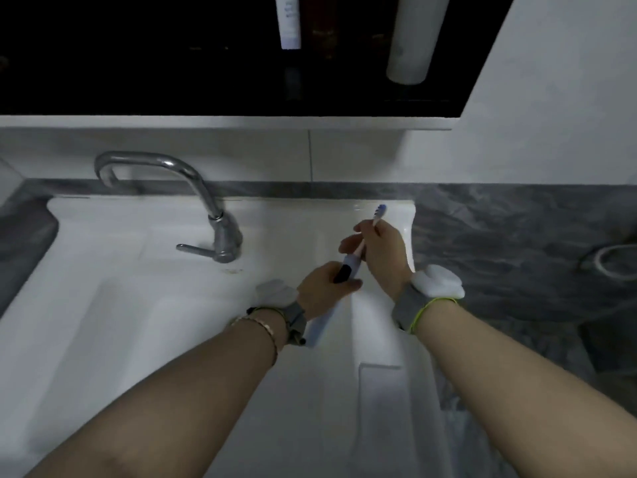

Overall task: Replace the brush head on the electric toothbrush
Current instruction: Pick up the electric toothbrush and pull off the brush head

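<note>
I hold an electric toothbrush over the right part of a white sink (pixel 138 305). My left hand (pixel 322 288) is closed around the pale blue handle (pixel 320 327), whose dark upper section shows between the fingers. My right hand (pixel 381 251) grips the thin neck of the brush head (pixel 379 212). Its blue and white bristles point up and away from me, past my fingers. The head sits in line with the handle; whether the two are joined is hidden by my fingers.
A chrome faucet (pixel 213 219) with a side lever stands at the sink's back middle. Grey marble counter (pixel 517 236) lies to the right, with a ring-shaped thing (pixel 617 267) at its far right. White tubes (pixel 410 39) hang in the dark shelf above.
</note>
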A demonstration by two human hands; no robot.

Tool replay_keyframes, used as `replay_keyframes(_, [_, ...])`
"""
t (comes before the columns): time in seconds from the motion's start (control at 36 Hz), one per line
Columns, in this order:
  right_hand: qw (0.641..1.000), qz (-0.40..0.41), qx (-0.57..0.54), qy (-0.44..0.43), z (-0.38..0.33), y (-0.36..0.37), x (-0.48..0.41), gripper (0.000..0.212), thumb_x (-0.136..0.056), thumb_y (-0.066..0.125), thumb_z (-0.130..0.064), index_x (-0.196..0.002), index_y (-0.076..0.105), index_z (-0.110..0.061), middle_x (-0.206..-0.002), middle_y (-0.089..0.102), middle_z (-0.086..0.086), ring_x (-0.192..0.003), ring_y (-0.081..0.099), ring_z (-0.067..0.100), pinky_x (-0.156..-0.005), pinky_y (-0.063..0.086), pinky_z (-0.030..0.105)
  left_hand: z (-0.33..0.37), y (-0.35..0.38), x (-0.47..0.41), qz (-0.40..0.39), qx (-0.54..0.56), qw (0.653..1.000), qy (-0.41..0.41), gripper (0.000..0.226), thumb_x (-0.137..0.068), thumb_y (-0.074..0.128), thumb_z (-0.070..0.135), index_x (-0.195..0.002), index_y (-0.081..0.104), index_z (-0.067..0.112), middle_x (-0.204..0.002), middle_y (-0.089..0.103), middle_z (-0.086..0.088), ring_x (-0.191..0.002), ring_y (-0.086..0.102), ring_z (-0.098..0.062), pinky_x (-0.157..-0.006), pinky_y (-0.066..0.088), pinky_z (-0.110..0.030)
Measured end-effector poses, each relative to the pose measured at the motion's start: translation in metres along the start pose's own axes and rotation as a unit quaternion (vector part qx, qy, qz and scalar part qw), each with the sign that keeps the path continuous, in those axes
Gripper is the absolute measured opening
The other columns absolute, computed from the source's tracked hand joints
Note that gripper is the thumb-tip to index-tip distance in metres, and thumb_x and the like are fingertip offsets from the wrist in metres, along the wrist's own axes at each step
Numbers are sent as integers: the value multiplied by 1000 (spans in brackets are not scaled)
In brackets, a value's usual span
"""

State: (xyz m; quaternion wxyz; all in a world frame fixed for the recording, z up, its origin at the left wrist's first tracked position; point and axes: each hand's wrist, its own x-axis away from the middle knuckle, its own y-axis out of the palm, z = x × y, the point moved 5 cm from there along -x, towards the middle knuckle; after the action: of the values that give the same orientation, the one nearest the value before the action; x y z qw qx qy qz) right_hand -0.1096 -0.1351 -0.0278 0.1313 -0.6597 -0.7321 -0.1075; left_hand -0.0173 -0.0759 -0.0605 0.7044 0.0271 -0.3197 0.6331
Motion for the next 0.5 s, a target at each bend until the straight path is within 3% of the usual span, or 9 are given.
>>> replay_keyframes(0.06, [996,-26,-79,35,1,8,2,28,-99,34,-10,-77,51,-10,-63,60,9,-49,61,16,-58,52,28,-1,-4,5,13,119,993,-7,17,-85,61,20,-73,54,9,-65,58,-2,-51,57,-8,-61,49,-27])
replay_keyframes(0.11, [982,-67,-161,75,5,20,4,28,-100,33,-8,-80,53,-8,-54,54,4,-42,54,12,-52,49,24,-11,-5,12,-5,196,980,-29,17,-89,57,13,-74,54,5,-53,57,-1,-40,54,-11,-51,51,-27])
replay_keyframes(0.17, [955,-95,-260,110,13,30,5,31,-101,32,-12,-79,53,-9,-40,45,-5,-34,42,7,-46,41,19,-22,-4,17,-34,243,968,-47,14,-89,57,10,-77,57,2,-46,59,1,-36,53,-13,-46,51,-26])
replay_keyframes(0.22, [930,-103,-322,147,23,37,7,39,-102,29,-29,-71,48,-14,-34,37,-9,-29,32,5,-41,31,17,-31,-3,21,-59,267,960,-66,15,-89,57,8,-76,62,2,-50,65,1,-37,56,-13,-44,52,-25])
replay_keyframes(0.33, [914,-61,-369,159,33,33,6,50,-100,25,-44,-58,35,-18,-31,30,-10,-25,24,4,-33,21,10,-33,-2,21,-81,289,951,-67,16,-91,52,5,-77,60,8,-52,66,-1,-35,51,-12,-38,43,-21])
replay_keyframes(0.5, [906,4,-393,158,38,38,7,51,-100,23,-45,-56,26,-19,-27,24,-11,-20,19,3,-28,12,7,-39,10,22,-145,335,917,-162,48,-97,30,46,-66,47,13,-38,49,5,-26,38,-8,-35,30,-10])
